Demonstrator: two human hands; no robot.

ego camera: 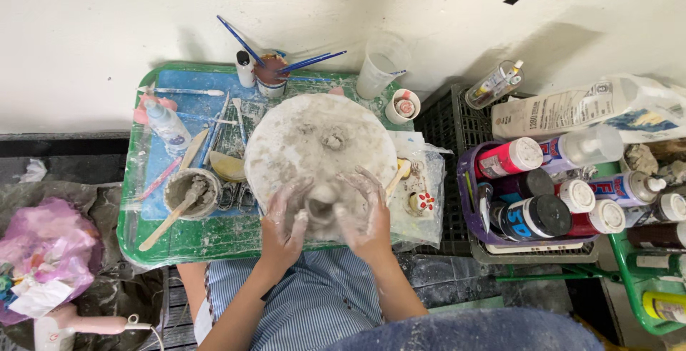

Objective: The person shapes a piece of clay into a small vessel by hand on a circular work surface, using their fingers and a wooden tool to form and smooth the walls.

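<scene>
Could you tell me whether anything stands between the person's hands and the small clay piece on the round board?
Nothing visible does: the left hand and right hand already cup the small clay piece from either side on the round board.

Wet grey clay pot, matt clay-smeared round board, wooden spatula

Grey-white clay slip is coating the left hand and the right hand, and the clay piece between them is showing the same pale grey. The round board is looking chalky white over a green tray with a blue mat (both smeared with white). Blue-handled brushes are standing out against the cream wall. A blue-and-white striped apron is covering the lap, and a purple basket is holding red-labelled paint bottles.
</scene>
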